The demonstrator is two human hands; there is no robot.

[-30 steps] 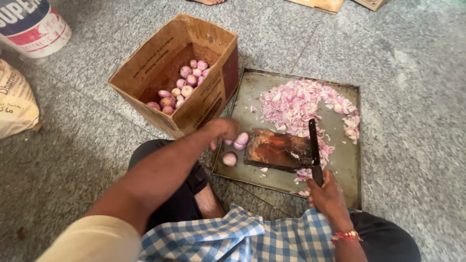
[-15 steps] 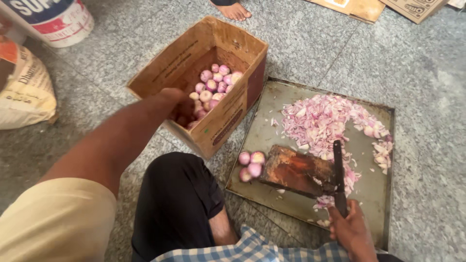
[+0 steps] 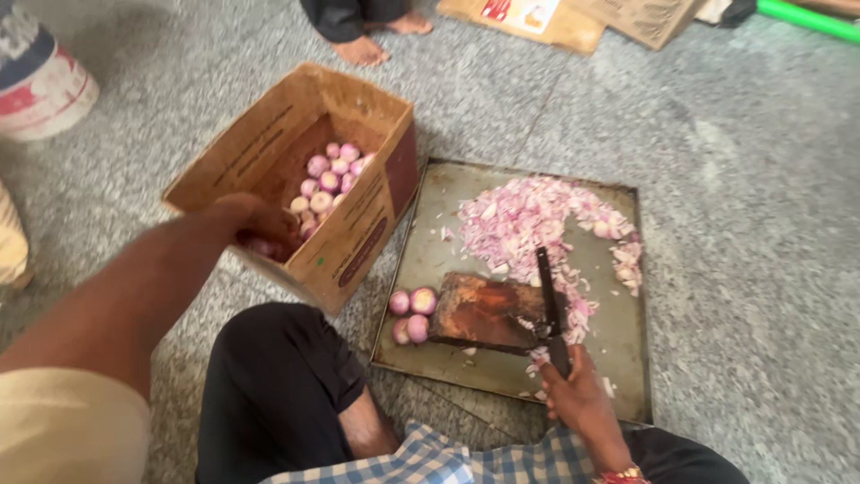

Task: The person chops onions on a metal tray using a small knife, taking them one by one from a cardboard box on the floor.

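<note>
Two hands were busy, and both were mine. I sat on the floor [image 3: 761, 269] with my knee bent up close to me. My right hand [image 3: 578, 399] was nearest. It was closed around the handle of the knife [image 3: 548, 305]. The blade lay flat across the edge of the chopping board [image 3: 484, 312], with its tip pointing away from me. I think I rested it there so it stayed safe and ready.

The brown board sat on the metal tray [image 3: 618, 358]. The tray was under everything, so I guess it was there to catch the bits. Three peeled onions [image 3: 410, 312] lay on the tray, touching the left side of the board. They were close to the knife and easy to grab. A heap of chopped onion [image 3: 537, 224] was piled at the far end of the tray, past the board. It was out of the way of the cutting spot.

My left hand [image 3: 255, 224] reached into the cardboard box [image 3: 354, 242], just left of the tray. It was down by the near end, beside the whole onions [image 3: 327, 175]. The box was tipped open toward me, so reaching in was easy. I could not tell if my fingers were closed on an onion, because they were blurry and partly hidden.

Farther off, someone's bare feet [image 3: 376, 40] stood on the floor. A bucket [image 3: 40, 85] stood in the far left corner.
</note>
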